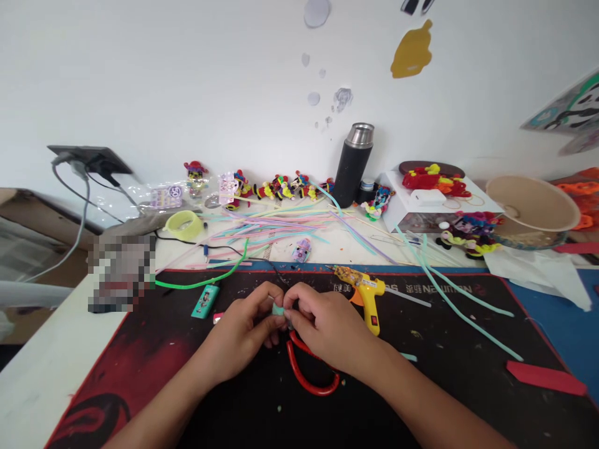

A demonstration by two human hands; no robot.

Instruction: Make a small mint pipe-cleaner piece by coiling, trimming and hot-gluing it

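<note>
Over the dark mat, my left hand point(246, 330) and my right hand point(318, 318) meet, fingertips pinched together on a small mint-green fuzzy piece point(277, 309), which looks like pipe cleaner. Most of that piece is hidden by my fingers. Right below my hands lie red-handled scissors point(314, 390), their blades covered by the hands. To the right, a yellow hot glue gun point(369, 296) rests with a glue stick point(407, 296) in its back. Left of my left hand are a teal lighter point(204, 301) and a bent green pipe cleaner point(210, 282).
Pastel pipe cleaners point(285, 221) lie heaped behind the mat point(163, 386). Several fuzzy figures point(281, 187) line the wall near a black thermos point(354, 165). A white box point(430, 202) and a beige bowl point(533, 206) stand at right. A power strip point(91, 161) with cables is at left.
</note>
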